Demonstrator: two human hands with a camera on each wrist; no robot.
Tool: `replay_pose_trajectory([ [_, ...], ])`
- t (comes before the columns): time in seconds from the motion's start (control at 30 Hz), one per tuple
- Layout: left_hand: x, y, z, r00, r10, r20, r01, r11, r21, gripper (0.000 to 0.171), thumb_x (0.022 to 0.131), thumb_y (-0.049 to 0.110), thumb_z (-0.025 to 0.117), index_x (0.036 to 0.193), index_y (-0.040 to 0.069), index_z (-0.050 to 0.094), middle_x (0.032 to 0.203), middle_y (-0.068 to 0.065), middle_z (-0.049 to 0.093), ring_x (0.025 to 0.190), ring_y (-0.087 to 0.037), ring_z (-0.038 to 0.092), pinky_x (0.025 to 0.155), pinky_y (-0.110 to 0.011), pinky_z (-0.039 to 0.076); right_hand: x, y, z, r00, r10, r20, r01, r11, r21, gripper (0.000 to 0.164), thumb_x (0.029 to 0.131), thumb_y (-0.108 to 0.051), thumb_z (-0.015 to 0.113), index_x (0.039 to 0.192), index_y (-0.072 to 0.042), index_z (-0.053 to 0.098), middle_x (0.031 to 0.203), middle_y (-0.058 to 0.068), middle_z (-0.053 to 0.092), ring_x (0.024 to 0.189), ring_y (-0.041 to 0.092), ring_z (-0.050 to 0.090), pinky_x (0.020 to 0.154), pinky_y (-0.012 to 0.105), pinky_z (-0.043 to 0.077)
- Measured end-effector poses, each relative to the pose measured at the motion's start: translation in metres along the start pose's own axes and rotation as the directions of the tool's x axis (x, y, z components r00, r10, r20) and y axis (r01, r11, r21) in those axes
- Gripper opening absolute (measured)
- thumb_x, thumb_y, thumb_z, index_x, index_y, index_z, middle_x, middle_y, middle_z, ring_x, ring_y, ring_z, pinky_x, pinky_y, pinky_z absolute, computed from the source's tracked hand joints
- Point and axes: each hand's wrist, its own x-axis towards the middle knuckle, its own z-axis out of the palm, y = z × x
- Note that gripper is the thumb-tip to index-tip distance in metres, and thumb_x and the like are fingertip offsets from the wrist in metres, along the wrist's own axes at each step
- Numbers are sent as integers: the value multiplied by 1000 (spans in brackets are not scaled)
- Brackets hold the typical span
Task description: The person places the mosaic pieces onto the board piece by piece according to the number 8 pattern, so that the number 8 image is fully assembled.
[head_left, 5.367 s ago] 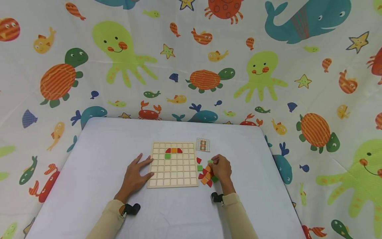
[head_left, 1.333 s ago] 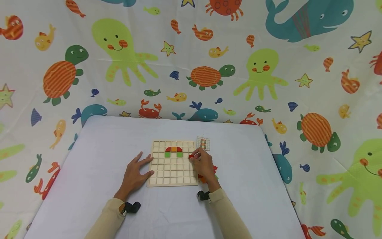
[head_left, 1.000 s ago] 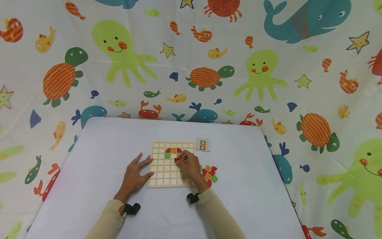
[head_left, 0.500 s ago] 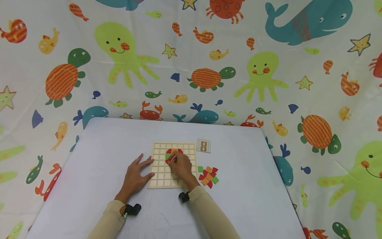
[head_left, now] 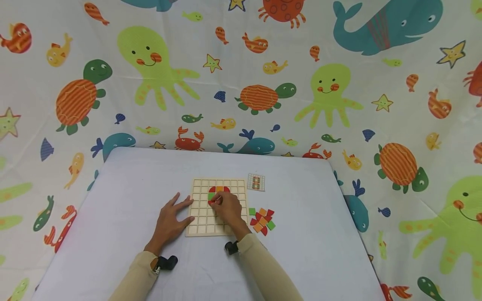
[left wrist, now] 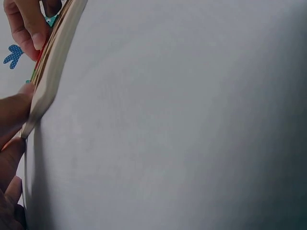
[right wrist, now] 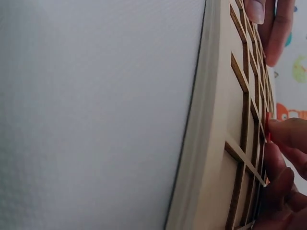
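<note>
A wooden grid board [head_left: 199,222] lies on the white table. My left hand [head_left: 171,219] rests at its left edge, fingers and thumb spread and touching the rim. My right hand [head_left: 229,207] reaches over the board and pinches a red quarter-round tile [head_left: 210,202] at the cell below a green square tile [head_left: 211,196]. Above that green tile runs a row: a red tile [head_left: 212,189], an orange square [head_left: 219,189] and another red tile [head_left: 226,189]. The right hand hides the cells right of the green tile. In the right wrist view, the red tile's edge [right wrist: 267,120] shows at the fingertips.
Right of the board lies a loose heap of red, orange and green tiles [head_left: 262,222], with one green square [head_left: 252,211] beside the rim. A small pattern card [head_left: 256,182] lies near the board's top right corner. A sea-animal cloth [head_left: 241,62] hangs behind the table.
From the heap, my right hand has carried tiles leftward: a second green square was set under the right red tile, then the red tile came across the board. My left hand stays put.
</note>
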Motion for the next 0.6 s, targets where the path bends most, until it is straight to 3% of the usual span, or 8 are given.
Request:
replay_pose_trajectory([
  [0.27,0,1,0,1000,-3,1,3,1000,-2,65,85,26,88,145,13,66,165,-27,44,154,-55,35,120,-78,29,-8,14,-7,999,-32,-40,37,991,132,19,91,-14,83,107,-23,79,84,-8,72,74,4,58,61,23,44],
  [0.6,1,0,0,1000,-4,-2,4,1000,1,66,85,26,88,146,12,66,165,-28,42,154,-56,35,120,-77,29,-25,51,-33,990,60,-128,-28,971,239,26,88,-7,84,109,-21,80,86,-2,71,74,9,58,64,24,46],
])
